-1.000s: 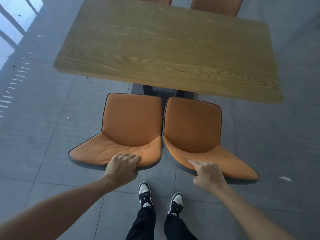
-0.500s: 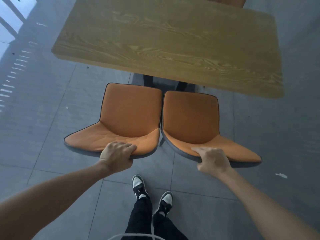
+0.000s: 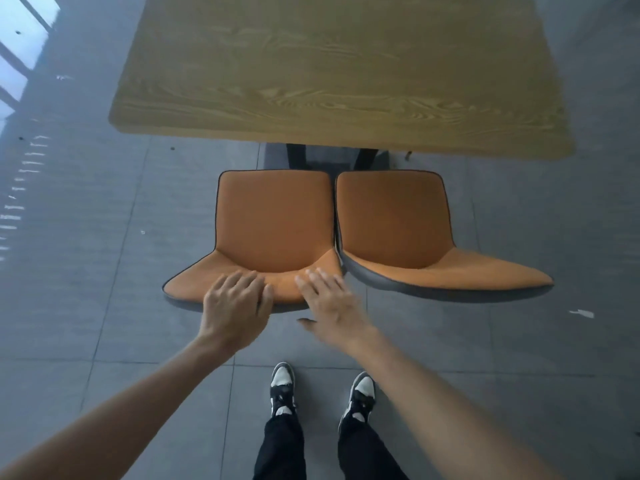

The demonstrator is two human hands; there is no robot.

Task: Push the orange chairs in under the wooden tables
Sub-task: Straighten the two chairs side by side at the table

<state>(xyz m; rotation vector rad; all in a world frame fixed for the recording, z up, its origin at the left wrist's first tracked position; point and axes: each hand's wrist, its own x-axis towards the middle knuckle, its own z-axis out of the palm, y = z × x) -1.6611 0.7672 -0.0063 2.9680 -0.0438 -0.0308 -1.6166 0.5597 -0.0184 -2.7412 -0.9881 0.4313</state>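
Two orange chairs stand side by side in front of the wooden table [image 3: 332,71], with their seats short of its near edge. My left hand [image 3: 235,303] curls over the top of the left orange chair's [image 3: 273,220] backrest. My right hand [image 3: 329,303] is blurred, with its fingers spread over the right end of that same backrest. It is touching or just above the backrest, and I cannot tell which. Nothing touches the right orange chair [image 3: 391,216]. It sits turned slightly, with its backrest angled to the right.
Dark table legs [image 3: 298,155] show just beyond the chair seats. My black-and-white shoes [image 3: 282,386] stand on grey floor tiles right behind the chairs. A small white scrap [image 3: 581,313] lies on the floor at the right. Bright window light [image 3: 24,36] falls at the far left.
My right hand has let go of the right chair's backrest and swung left onto the left chair's backrest. My left hand stays on the left chair. The view has shifted right and closer.
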